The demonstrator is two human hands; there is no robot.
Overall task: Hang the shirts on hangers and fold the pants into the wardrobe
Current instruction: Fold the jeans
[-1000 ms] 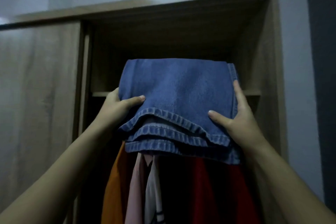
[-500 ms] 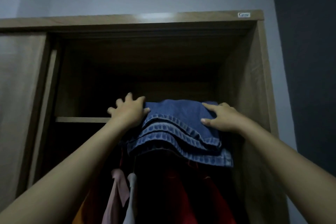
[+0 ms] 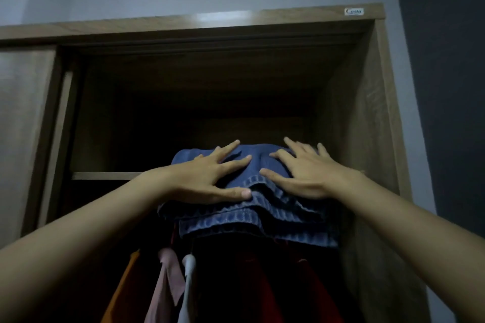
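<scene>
Blue denim folded pants (image 3: 252,207), hems stacked, overhang the shelf (image 3: 105,175).

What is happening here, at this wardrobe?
A person is putting folded jeans on the upper shelf of an open wardrobe. The left hand and the right hand both lie flat on top of the jeans with fingers spread. The hems of the jeans stick out over the front edge of the shelf. Below the shelf, shirts in orange, pink, white and red hang.
</scene>
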